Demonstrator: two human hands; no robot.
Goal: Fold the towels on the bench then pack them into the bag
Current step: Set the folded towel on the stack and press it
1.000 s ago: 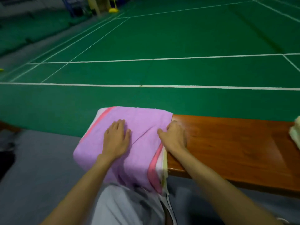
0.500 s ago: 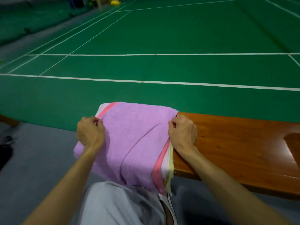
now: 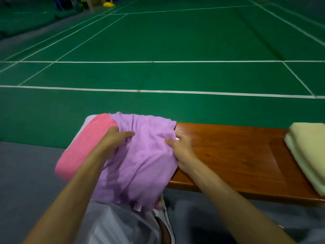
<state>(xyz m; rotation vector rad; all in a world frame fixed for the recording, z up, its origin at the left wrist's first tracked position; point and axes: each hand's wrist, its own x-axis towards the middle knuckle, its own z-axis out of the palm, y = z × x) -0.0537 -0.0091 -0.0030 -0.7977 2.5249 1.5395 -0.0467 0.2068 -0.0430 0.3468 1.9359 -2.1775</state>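
Observation:
A purple towel [image 3: 142,155] lies bunched at the left end of the wooden bench [image 3: 228,155], its lower part hanging over the front edge. My left hand [image 3: 117,138] grips its left side, fingers curled into the cloth. My right hand [image 3: 181,147] pinches its right edge near a small white tag. Under it, a pink towel [image 3: 84,148] shows to the left, with a white layer peeking out behind. A folded pale yellow towel [image 3: 307,152] rests at the bench's right end.
A green court floor [image 3: 158,41] with white lines stretches beyond the bench. Grey flooring [image 3: 26,173] lies on the near side. My grey shorts [image 3: 114,224] fill the bottom centre. A yellow object [image 3: 109,4] sits far off.
My left hand has pulled the purple towel's left side rightward, uncovering the pink towel beneath. The purple towel went from flat to bunched. The view has shifted, bringing the yellow towel into sight.

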